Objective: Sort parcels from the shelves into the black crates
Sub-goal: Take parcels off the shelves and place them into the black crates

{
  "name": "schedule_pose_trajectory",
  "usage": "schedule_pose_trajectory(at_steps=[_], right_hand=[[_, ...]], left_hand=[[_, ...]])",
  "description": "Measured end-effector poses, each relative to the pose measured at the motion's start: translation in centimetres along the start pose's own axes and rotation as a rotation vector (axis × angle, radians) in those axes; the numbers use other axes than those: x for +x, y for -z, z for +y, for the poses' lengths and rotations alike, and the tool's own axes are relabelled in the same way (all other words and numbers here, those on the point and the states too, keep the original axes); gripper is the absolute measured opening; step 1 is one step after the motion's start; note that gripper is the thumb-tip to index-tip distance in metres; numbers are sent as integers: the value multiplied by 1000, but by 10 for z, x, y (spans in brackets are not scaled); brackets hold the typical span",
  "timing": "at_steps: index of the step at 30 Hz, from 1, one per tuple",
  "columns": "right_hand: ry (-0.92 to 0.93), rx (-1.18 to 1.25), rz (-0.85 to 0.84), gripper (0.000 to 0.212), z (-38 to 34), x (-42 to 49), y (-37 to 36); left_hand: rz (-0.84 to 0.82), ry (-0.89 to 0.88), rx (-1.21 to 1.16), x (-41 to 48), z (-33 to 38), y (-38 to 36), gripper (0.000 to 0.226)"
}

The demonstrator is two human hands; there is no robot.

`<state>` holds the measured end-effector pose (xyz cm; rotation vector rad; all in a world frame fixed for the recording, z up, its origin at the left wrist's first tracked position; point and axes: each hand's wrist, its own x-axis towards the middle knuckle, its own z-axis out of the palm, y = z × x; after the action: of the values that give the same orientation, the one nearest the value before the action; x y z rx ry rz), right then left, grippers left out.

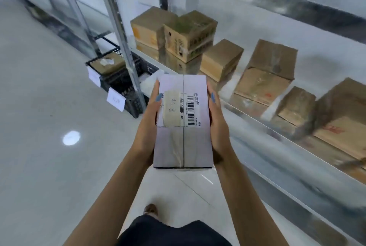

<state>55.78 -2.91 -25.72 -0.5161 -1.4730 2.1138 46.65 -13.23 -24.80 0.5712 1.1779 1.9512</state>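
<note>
— Parcel [183, 120], white: where is it?
— Carried in the air in front of the body, long axis pointing away. Its top face is up, showing a barcode label [189, 109] and a strip of tape [172, 108] with handwriting. It is just beside the shelf [257, 120], not on it.
— Grip?
— The left hand [147, 126] lies along the left side with its thumb hooked over the top edge. The right hand [217, 124] mirrors it on the right side. Both clamp the parcel between them. The forearms [122, 176] reach forward and converge on it.
— Crates?
— Two black crates [126, 91] stand on the floor [49, 126], ahead and left, by the shelf upright. Each has a white paper tag [115, 100]. The far one holds a brown box [108, 63].
— On the shelf?
— Row of brown cartons [221, 59], right of the parcel.
</note>
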Motion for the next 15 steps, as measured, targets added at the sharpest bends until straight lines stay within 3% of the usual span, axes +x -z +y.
schedule_pose_trajectory(at_steps=[6, 11, 15], right_hand=[[-20, 4, -119, 48, 41, 112, -125], [-44, -45, -208, 53, 74, 200, -203], [-84, -41, -280, 47, 99, 283, -256]], left_hand=[[119, -68, 63, 52, 80, 132, 43], [279, -78, 88, 95, 123, 223, 43], [294, -132, 86, 151, 147, 294, 40]])
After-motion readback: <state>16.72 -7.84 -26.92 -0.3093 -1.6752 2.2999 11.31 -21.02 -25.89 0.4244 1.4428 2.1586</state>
